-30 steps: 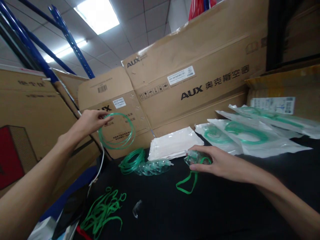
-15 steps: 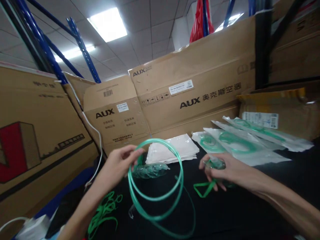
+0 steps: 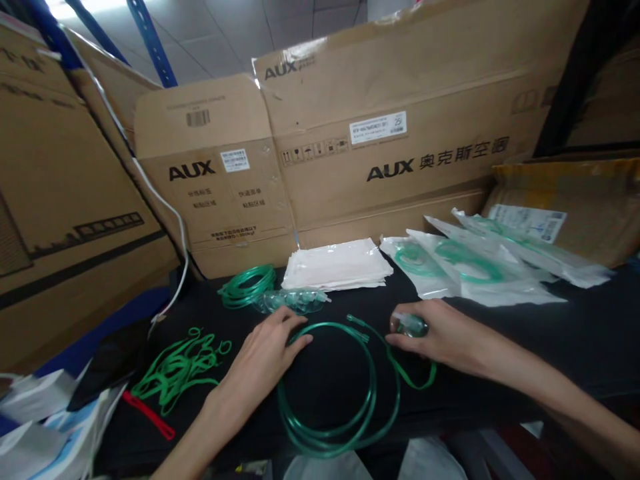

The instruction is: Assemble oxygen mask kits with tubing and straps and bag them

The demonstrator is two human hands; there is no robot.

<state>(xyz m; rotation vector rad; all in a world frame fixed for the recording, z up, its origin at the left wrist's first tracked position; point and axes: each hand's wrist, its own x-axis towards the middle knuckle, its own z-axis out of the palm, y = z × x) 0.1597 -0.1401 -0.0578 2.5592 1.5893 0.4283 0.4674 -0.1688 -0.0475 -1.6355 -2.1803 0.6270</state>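
My left hand (image 3: pixel 273 347) pinches the upper left side of a coil of green tubing (image 3: pixel 373 387) that lies on the black table near its front edge. One end of the tubing curves up toward the right hand. My right hand (image 3: pixel 435 330) is closed around a small clear-green oxygen mask (image 3: pixel 413 325), its pale nozzle pointing left; the palm hides much of it. From under that hand hangs a green elastic strap (image 3: pixel 413 380). Behind my left hand lie several stacked green masks (image 3: pixel 295 300) and another tubing coil (image 3: pixel 247 285).
A stack of white bags (image 3: pixel 337 265) lies at the back. Clear packets with green tubing (image 3: pixel 470 267) sit back right, by a cardboard box (image 3: pixel 590 207). Loose green straps (image 3: pixel 183 363), a red cord (image 3: pixel 149 415) and white plugs (image 3: pixel 37 400) are at left. Large cardboard panels (image 3: pixel 320 173) stand behind.
My left hand has lowered the tubing coil from the air onto the table. The right hand still holds the mask. The head view has tilted downward.
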